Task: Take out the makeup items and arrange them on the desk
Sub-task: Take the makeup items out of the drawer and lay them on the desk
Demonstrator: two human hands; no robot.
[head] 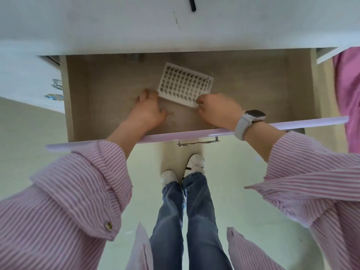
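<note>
Our right hand (pixel 216 110) pinches the near right corner of a flat white card of small makeup pieces (pixel 185 84); our left hand (pixel 148 108) curls its fingers against the near left corner. The card lies in the open drawer (pixel 253 90), just beyond both hands, long axis slanting left to right, below the desk (pixel 116 26).
</note>
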